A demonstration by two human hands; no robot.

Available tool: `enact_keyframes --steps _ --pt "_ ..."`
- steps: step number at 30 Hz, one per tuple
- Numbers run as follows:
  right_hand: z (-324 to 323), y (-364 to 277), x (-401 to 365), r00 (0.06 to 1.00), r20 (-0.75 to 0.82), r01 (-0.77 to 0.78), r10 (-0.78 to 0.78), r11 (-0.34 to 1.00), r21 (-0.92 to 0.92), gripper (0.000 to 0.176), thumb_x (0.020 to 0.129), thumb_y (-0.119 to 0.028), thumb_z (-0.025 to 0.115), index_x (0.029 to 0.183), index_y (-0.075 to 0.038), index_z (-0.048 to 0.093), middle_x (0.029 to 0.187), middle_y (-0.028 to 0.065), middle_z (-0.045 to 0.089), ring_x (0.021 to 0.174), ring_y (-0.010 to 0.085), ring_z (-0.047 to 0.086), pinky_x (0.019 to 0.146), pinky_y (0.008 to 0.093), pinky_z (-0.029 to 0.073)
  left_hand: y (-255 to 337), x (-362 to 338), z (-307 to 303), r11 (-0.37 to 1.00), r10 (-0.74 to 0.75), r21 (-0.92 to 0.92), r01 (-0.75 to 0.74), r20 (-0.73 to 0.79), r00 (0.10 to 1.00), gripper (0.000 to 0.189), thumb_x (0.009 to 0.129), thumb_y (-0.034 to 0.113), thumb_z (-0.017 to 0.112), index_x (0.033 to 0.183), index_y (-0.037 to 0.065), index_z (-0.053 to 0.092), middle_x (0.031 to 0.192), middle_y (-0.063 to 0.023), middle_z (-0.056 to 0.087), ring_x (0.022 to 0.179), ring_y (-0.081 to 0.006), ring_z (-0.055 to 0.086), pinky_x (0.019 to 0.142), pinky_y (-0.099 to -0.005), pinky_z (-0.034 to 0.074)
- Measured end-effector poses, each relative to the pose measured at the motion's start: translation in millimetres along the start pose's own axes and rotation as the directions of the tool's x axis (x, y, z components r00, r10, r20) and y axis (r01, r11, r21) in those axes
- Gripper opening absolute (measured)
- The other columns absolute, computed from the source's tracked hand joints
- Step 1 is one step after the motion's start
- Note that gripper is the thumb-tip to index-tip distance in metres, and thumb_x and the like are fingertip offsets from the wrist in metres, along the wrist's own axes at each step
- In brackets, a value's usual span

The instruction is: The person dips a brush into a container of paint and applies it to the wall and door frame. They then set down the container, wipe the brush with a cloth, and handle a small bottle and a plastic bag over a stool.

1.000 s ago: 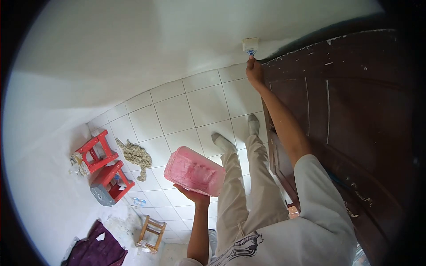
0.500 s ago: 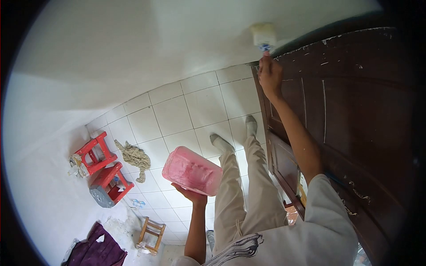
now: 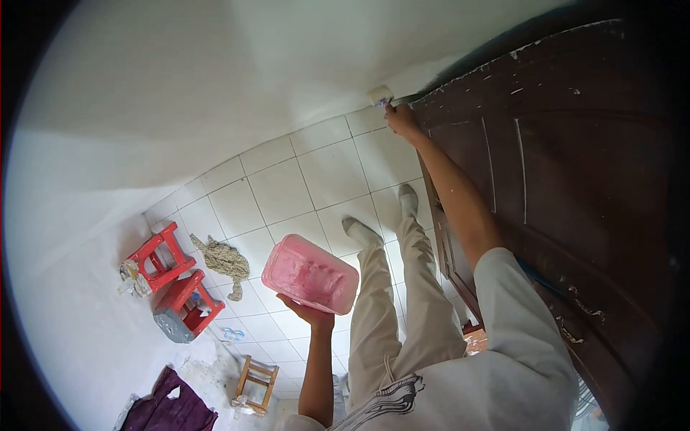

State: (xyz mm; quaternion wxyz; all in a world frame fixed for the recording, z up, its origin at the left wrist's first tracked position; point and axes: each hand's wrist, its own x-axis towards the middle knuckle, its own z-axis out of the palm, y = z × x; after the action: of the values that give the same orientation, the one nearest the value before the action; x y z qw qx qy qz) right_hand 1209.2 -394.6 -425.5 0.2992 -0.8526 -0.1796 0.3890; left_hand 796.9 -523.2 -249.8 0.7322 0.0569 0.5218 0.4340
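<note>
While the handle of a paintbrush point(image 3: 381, 95) is pinched by the right hand point(image 3: 402, 121), its pale, flat bristle end is held at the lower part of the white wall point(image 3: 215, 93), close to where the upper edge of the tiled floor point(image 3: 277, 187) is met and just beside the edge of a dark brown panelled door point(image 3: 575, 165). Whether the wall is touched by the bristles cannot be told. By the left hand point(image 3: 310, 310) a rounded rectangular pink plastic tub point(image 3: 313, 275) is supported from its near side, above the floor and in front of the trousers point(image 3: 374, 302); it is tilted so that its smeared interior is shown.

Past the tub, toward the floor's left edge, a crumpled beige cloth point(image 3: 224, 262) is laid on the tiles. Near the left corner of the floor, two red stools point(image 3: 188, 271) are set close together, one topped with grey, and well below them a small wooden stool point(image 3: 255, 386) is placed by the lower left edge. Beside that, a dark purple cloth point(image 3: 169, 404) is seen. Two grey-soled socks point(image 3: 363, 231) are planted near the middle of the floor, and the door is marked with white streaks and specks.
</note>
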Motion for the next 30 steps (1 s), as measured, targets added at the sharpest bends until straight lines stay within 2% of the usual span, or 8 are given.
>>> enact_keyframes --steps 4,10,12,16,19,24,27,30 --pt "-54.5 -68.0 -49.7 0.997 -0.040 0.066 -0.059 0.971 0.228 0.049 0.098 -0.038 0.048 0.072 -0.001 0.064 0.057 0.0056 0.059 0.046 0.0173 0.055 0.049 0.0322 0.044 1.2 2.1 0.5 0.998 -0.002 -0.065 0.003 0.011 1.000 0.089 0.082 0.079 0.039 0.146 0.018 0.028 0.143 -0.0085 0.038 0.130 -0.0311 0.040 0.107 -0.0514 0.037" --pt "-48.5 -69.9 -88.7 0.832 -0.382 0.534 -0.403 0.769 0.352 0.045 0.100 -0.035 0.045 0.072 -0.002 0.058 0.056 0.0076 0.055 0.049 0.0185 0.055 0.051 0.0336 0.043 6.4 0.5 7.7 1.000 0.025 -0.018 -0.025 0.001 1.000 0.088 0.082 0.077 0.043 0.146 0.018 0.028 0.143 -0.0086 0.038 0.130 -0.0310 0.040 0.107 -0.0513 0.038" --pt "-30.9 -68.2 -72.3 0.706 -0.525 0.570 -0.475 0.821 0.023 0.044 0.101 -0.035 0.041 0.077 -0.002 0.058 0.061 0.0118 0.061 0.056 0.0244 0.062 0.056 0.0384 0.047 5.9 2.0 2.2 0.999 0.017 -0.032 -0.017 -0.008 1.000 0.087 0.082 0.077 0.043 0.146 0.018 0.029 0.143 -0.0086 0.038 0.130 -0.0310 0.040 0.107 -0.0514 0.038" --pt "36.9 15.1 16.5 0.750 -0.441 0.460 -0.492 0.868 -0.187 0.050 0.101 -0.036 0.041 0.069 0.000 0.054 0.058 0.0097 0.054 0.056 0.0227 0.059 0.054 0.0393 0.045 7.4 3.2 3.7 0.998 0.014 -0.055 -0.014 0.008 1.000 0.087 0.082 0.077 0.043 0.145 0.018 0.030 0.143 -0.0087 0.039 0.129 -0.0311 0.041 0.107 -0.0517 0.038" --pt "38.0 38.2 29.2 0.992 -0.107 0.035 -0.067 0.960 -0.277 0.052 0.101 -0.040 0.041 0.071 0.000 0.056 0.058 0.0091 0.056 0.052 0.0234 0.058 0.052 0.0391 0.046 10.1 1.2 6.4 0.999 0.051 0.008 -0.051 -0.051 0.997 0.088 0.082 0.078 0.042 0.145 0.018 0.030 0.142 -0.0088 0.039 0.128 -0.0311 0.042 0.107 -0.0517 0.038" --pt "-33.7 -80.9 -53.9 0.995 -0.100 0.044 -0.022 0.974 0.224 0.057 0.097 -0.043 0.046 0.064 0.001 0.058 0.056 0.0129 0.060 0.050 0.0289 0.061 0.056 0.0430 0.049 12.4 0.9 4.1 0.999 -0.008 -0.046 0.010 0.031 0.999 0.088 0.082 0.078 0.040 0.145 0.017 0.030 0.142 -0.0084 0.040 0.128 -0.0310 0.043 0.106 -0.0512 0.038" --pt "-65.2 -111.2 -107.7 0.871 -0.290 0.452 -0.397 0.879 0.152 0.055 0.100 -0.038 0.044 0.065 0.002 0.054 0.053 0.0088 0.053 0.051 0.0203 0.052 0.051 0.0342 0.039 17.5 -3.4 19.8 1.000 -0.009 -0.029 0.011 0.059 0.998 0.088 0.083 0.078 0.040 0.146 0.017 0.030 0.142 -0.0083 0.040 0.128 -0.0308 0.042 0.106 -0.0504 0.037" --pt "-123.5 -168.4 -192.2 0.833 -0.341 0.547 -0.436 0.744 0.383 0.050 0.102 -0.038 0.042 0.068 -0.003 0.051 0.052 0.0009 0.046 0.051 0.0090 0.045 0.048 0.0266 0.033 26.8 -17.0 30.9 0.999 0.026 -0.024 -0.024 0.053 0.998 0.088 0.083 0.077 0.041 0.146 0.017 0.029 0.141 -0.0083 0.040 0.128 -0.0307 0.042 0.107 -0.0497 0.037"
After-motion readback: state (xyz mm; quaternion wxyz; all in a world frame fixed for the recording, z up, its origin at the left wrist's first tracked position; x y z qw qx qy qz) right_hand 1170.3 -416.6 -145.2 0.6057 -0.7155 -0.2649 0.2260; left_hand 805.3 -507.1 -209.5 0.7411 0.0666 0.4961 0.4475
